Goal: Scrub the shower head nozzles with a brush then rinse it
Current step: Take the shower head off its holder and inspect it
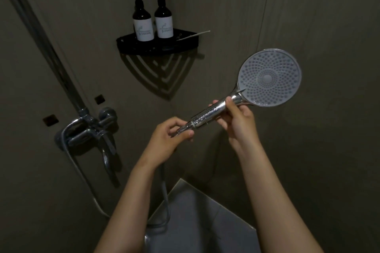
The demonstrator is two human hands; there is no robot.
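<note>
Shower head is up by the corner wall, nozzle face toward the camera. Right hand: fingers wrapped round the chrome handle just below the head. Left hand: fingers pinch the hose nut at the handle's end.

Risks:
- Handle looks wet, so the grip could slip & the head knock the wall.
- Twisting that nut may loosen the hose and cause a leak at rinse.
- No brush held. The thin stick on the shelf is prob. it, and reaching for it leaves one hand vs. the hose's pull.
</note>
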